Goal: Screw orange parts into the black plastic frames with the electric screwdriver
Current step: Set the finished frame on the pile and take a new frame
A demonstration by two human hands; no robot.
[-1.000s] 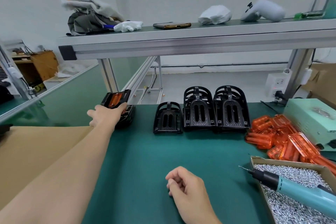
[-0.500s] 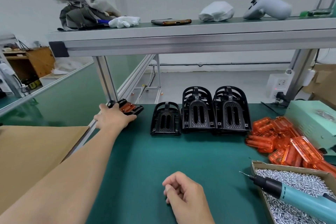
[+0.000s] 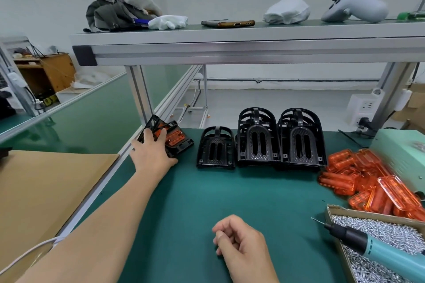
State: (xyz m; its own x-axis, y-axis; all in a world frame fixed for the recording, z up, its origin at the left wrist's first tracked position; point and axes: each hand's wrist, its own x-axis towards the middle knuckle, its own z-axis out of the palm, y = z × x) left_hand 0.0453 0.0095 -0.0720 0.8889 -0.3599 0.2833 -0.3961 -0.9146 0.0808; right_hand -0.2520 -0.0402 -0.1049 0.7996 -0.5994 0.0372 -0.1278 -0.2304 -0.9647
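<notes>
Looks like put-away of a finished piece. Gripping assembled frame [image 3: 173, 142] with left hand [image 3: 153, 155], fingers and thumb curled over its top, left of centre, right by the aluminium post [image 3: 138, 94]. Seems to sit tilted on another one below; cannot tell how many.

Best to square it flat onto the stack, clear of the table [image 3: 184, 202] edge, then let go. Next, reach right for the single black frame [image 3: 216, 150], just beside that hand. Two taller stacks of black frames [image 3: 257, 142] further right.

Resting right hand [image 3: 241, 244] at bottom centre, loosely curled, holding nothing. Well apart from it, at right edge: pile of orange parts [image 3: 368, 182]. Lower right: electric screwdriver [image 3: 379, 249] lying across box of screws [image 3: 358, 213], tip toward frame centre.
</notes>
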